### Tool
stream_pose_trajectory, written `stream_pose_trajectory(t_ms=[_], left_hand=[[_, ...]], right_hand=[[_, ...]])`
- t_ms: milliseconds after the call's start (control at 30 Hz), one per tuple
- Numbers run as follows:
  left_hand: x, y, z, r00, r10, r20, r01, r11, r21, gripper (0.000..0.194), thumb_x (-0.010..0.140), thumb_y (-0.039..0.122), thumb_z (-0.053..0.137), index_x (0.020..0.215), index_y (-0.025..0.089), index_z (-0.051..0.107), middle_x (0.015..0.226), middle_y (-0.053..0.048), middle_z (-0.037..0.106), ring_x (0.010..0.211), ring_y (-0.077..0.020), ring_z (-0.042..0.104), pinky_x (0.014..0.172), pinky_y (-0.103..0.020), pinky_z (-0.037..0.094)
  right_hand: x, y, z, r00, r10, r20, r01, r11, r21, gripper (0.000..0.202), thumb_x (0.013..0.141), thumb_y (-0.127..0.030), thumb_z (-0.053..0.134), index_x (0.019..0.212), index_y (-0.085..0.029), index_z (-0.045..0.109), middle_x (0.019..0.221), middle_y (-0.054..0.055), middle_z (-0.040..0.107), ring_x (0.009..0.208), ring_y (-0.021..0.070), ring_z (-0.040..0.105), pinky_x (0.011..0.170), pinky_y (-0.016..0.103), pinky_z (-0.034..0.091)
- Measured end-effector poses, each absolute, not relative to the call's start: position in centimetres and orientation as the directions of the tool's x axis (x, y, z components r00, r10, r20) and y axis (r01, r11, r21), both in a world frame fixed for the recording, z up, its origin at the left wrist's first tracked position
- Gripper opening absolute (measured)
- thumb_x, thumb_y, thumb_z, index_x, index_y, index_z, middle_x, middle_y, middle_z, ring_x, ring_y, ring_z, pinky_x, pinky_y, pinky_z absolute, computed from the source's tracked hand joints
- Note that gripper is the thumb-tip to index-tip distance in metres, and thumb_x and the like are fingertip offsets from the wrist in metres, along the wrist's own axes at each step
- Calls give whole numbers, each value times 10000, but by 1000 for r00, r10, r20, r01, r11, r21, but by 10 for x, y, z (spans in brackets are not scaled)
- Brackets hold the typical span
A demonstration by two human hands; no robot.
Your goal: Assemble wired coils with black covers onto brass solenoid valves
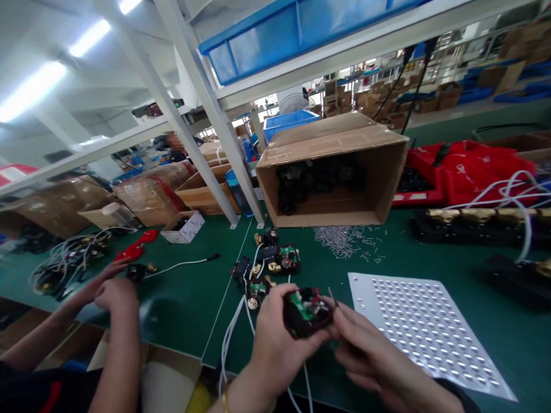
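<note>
My left hand (276, 340) is wrapped round a black plastic housing (295, 322) with an exposed green circuit board and red wires. Close against the housing's right side, my right hand (375, 351) has its thumb and fingers pinched on a thin metal piece (332, 297), too small and blurred to name. Just beyond lie several similar black units with brass fittings and circuit boards (287, 256), their white cables (233, 333) running to the front edge. Right of my hands is a white sheet (426, 321) dotted with rows of shiny round discs.
An open cardboard box (335, 213) of black parts lies behind loose screws or pins (338, 241). Red bins (474, 167) and brass-fitted units (486, 224) stand right. A co-worker's hands (114, 286) are left, beside a black unit (136, 272). Shelf posts (206, 94) rise behind.
</note>
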State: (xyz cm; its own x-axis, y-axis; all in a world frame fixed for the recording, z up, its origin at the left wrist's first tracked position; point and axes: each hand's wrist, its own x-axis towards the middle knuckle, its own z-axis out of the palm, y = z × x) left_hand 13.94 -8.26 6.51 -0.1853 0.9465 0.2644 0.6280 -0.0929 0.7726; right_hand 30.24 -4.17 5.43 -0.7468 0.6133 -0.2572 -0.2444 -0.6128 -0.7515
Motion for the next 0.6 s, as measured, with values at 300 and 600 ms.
stream_pose_trajectory(t_ms=[300,600], left_hand=[[151,-79,-14,148,893,425,661,-409,629,912,600,589,704,1327,274,253,1306,-126,466,1174,-306,479,975,-478,408],[116,-108,13,95,995,16,819,-87,566,553,898,550,179,1179,234,536,1065,-100,653,961,-267,605,839,-405,456]], right_hand=[[321,-42,18,-632,694,-346,-251,-605,-755,583,699,-416,728,1203,-257,480,799,-11,557,375,-17,241,322,124,117],[357,-24,19,-638,677,-368,-298,-658,-692,564,657,-315,737,1188,-270,551,910,50,603,401,9,264,345,142,151]])
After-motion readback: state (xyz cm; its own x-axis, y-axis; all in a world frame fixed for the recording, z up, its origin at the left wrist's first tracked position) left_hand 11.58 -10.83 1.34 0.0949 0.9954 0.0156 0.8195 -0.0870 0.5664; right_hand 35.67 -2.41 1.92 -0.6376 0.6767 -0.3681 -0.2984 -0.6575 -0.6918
